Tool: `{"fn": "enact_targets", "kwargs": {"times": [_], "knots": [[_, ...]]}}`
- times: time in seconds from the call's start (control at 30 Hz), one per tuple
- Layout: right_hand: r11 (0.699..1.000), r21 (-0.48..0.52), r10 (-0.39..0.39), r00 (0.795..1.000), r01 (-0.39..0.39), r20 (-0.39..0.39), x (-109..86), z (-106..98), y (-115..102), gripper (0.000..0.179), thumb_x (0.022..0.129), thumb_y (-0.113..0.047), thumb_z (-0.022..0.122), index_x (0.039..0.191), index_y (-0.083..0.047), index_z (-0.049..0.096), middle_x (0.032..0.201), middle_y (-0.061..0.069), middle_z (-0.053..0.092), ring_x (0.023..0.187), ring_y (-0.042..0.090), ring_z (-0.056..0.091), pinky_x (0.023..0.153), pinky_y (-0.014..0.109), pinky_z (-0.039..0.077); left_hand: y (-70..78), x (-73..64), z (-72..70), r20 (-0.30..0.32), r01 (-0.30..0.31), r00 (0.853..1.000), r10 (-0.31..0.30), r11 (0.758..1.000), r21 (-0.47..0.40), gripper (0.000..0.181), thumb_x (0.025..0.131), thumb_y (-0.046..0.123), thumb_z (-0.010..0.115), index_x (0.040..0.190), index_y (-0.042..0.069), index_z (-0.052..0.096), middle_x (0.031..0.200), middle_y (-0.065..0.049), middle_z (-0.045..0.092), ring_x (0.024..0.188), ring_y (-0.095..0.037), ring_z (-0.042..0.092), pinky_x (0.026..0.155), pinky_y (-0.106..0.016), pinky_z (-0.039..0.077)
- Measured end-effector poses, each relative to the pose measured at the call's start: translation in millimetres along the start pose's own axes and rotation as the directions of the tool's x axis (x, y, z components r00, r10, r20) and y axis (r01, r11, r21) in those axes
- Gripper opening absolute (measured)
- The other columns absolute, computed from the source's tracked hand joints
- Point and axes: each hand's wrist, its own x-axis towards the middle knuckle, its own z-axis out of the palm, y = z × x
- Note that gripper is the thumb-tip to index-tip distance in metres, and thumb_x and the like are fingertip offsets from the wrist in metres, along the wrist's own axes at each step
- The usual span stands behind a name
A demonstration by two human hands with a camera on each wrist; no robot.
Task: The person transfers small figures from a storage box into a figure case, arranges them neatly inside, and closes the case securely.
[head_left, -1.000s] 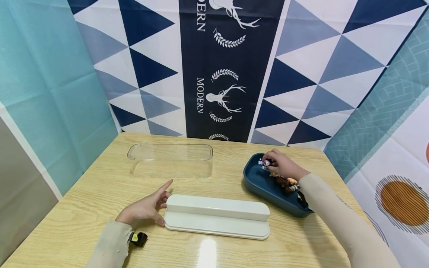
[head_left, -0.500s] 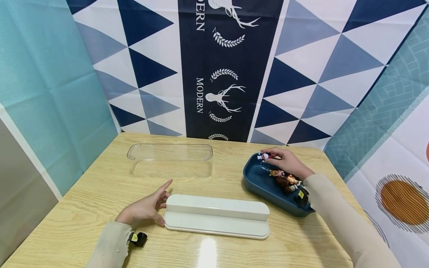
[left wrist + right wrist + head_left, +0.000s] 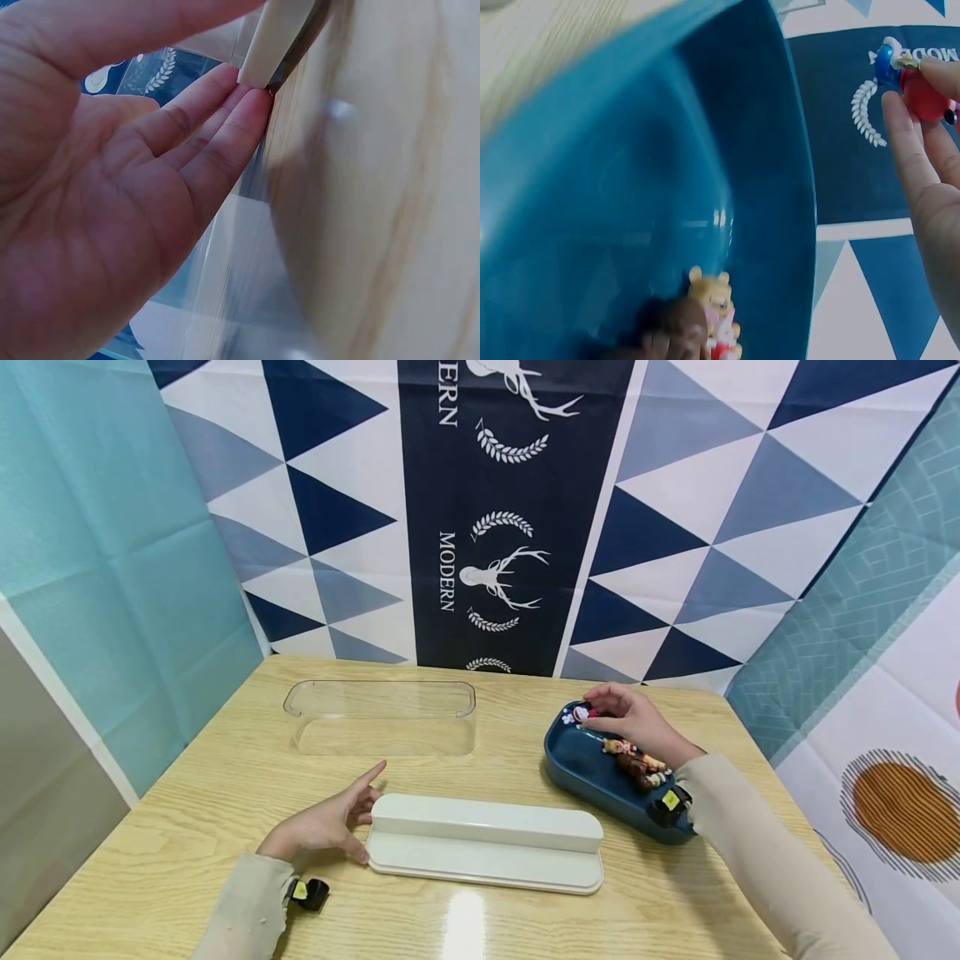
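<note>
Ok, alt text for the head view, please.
The right hand holds a small red, white and blue figurine at the far end of a dark-blue rounded box with more figurines inside. The left hand touches the left end of a long, white plastic piece; a clear, oblong container stands behind on the pale wood table.

Bench [image 3: 187, 827]: pale wood grain, glossy; a bright glare patch at the near middle
Clear plastic box [image 3: 386, 717]: left of centre, toward the far edge; oblong, round-cornered, rim upward
Off-white stepped piece [image 3: 483, 860]: near the middle, closer than the clear plastic box and apart from it; long, round-cornered, with a raised ridge along its far side
Dark blue plastic tray [image 3: 592, 793]: right part; oblong, set at a slant; near the off-white stepped piece, well apart from the clear plastic box
</note>
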Motion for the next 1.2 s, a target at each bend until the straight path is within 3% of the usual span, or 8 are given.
{"fn": "enact_targets", "kwargs": {"times": [0.2, 0.6, 0.83, 1.0, 1.2], "knots": [[0.999, 0.030, -0.012, 0.999, 0.011, 0.030, -1.3, 9, -10, 0.045, 0.089, -0.006, 0.073, 0.128, 0.007, 0.057, 0.116, 0.017, 0.067, 0.100, 0.011, 0.065, 0.084, 0.023, 0.058, 2.1, 0.1, 0.6, -0.005, 0.012, 1.000, -0.012, 1.000, -0.003, 0.134, 0.065, -0.017, 0.079, 0.157, 0.008, -0.016, 0.127, -0.018, 0.047, 0.126, -0.040, 0.046, 0.112, -0.050, 0.038], [0.998, 0.054, 0.020, 0.995, -0.026, 0.102, -0.4, 27, -16, 0.047, 0.089, -0.011, 0.075, 0.132, 0.001, 0.061, 0.131, 0.021, 0.061, 0.107, 0.013, 0.063, 0.089, 0.023, 0.056, 1.6, 2.1, 1.6, -0.019, 0.003, 1.000, -0.001, 0.998, 0.070, 0.131, 0.066, -0.015, 0.080, 0.158, 0.005, -0.011, 0.128, -0.019, 0.048, 0.119, -0.034, 0.049, 0.111, -0.051, 0.038], [0.997, 0.077, -0.001, 0.990, -0.010, 0.138, -2.6, 42, -22, 0.045, 0.088, -0.008, 0.075, 0.130, 0.002, 0.062, 0.127, 0.018, 0.063, 0.104, 0.016, 0.064, 0.087, 0.024, 0.057, -0.3, 1.7, 1.8, -0.018, -0.006, 1.000, 0.007, 0.999, 0.048, 0.130, 0.066, -0.016, 0.079, 0.158, 0.005, -0.011, 0.131, -0.021, 0.046, 0.123, -0.040, 0.048, 0.110, -0.050, 0.041], [0.990, 0.133, -0.067, 0.977, 0.040, 0.203, -1.0, 58, -28, 0.044, 0.087, -0.001, 0.074, 0.128, 0.007, 0.062, 0.124, 0.022, 0.064, 0.103, 0.016, 0.065, 0.087, 0.027, 0.058, -2.0, 1.5, 1.3, -0.020, -0.005, 1.000, 0.005, 1.000, 0.009, 0.130, 0.066, -0.018, 0.078, 0.158, 0.006, -0.011, 0.133, -0.022, 0.045, 0.126, -0.043, 0.046, 0.108, -0.045, 0.044], [0.983, 0.165, -0.130, 0.946, 0.083, 0.297, 2.7, 78, -38, 0.040, 0.087, 0.002, 0.073, 0.124, 0.011, 0.062, 0.124, 0.025, 0.064, 0.105, 0.014, 0.065, 0.091, 0.027, 0.056, -2.2, 1.8, 2.2, -0.015, -0.007, 1.000, 0.007, 1.000, 0.003, 0.130, 0.067, -0.018, 0.078, 0.157, 0.005, -0.012, 0.133, -0.023, 0.044, 0.126, -0.041, 0.046, 0.106, -0.037, 0.047]]}}
